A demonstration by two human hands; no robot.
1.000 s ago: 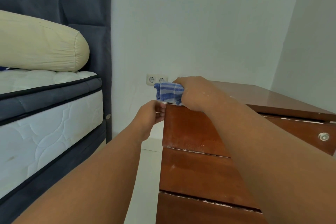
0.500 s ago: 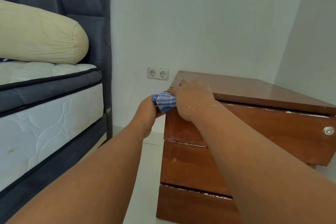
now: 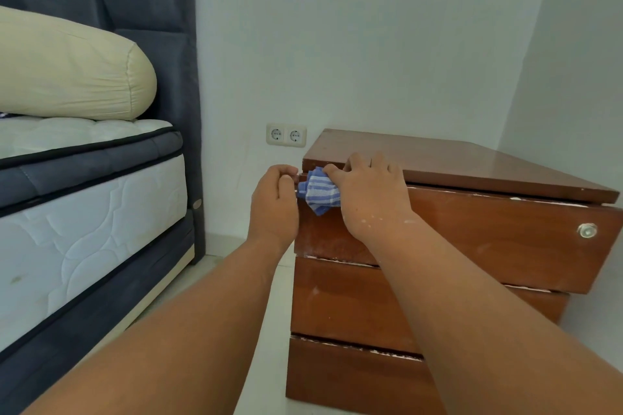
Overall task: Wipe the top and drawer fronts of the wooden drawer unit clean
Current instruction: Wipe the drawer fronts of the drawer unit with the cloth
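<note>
So the drawer unit [image 3: 472,280] sits on the floor against the wall, tucked near the room's corner. The right hand [image 3: 371,192] has a blue-and-white striped cloth [image 3: 320,192] bunched up in its curled fingers and pressed onto the upper left corner of the top drawer front [image 3: 488,232], right under the lip of the top [image 3: 455,158]. The left hand [image 3: 274,202] is curled around that drawer's left edge, probably to steady it.

Handling-wise: the cloth is soft and floppy, so keeping it wadded in the palm is the way to go. The unit looks stiff, heavy and glossy, so the cloth should slide easily. The drawer could shift when pushed on, though, hence bracing its edge. White chipped bits run along the drawer seams and could snag the fabric.

Around it: a double wall socket [image 3: 286,135] just left of the unit, and a bed [image 3: 84,229] with a cream bolster [image 3: 67,71] further left. A small round metal fitting [image 3: 587,230] on the drawer's right end is a bump to wipe around. The two lower drawer fronts [image 3: 337,300] sit low, partly behind the arms.
</note>
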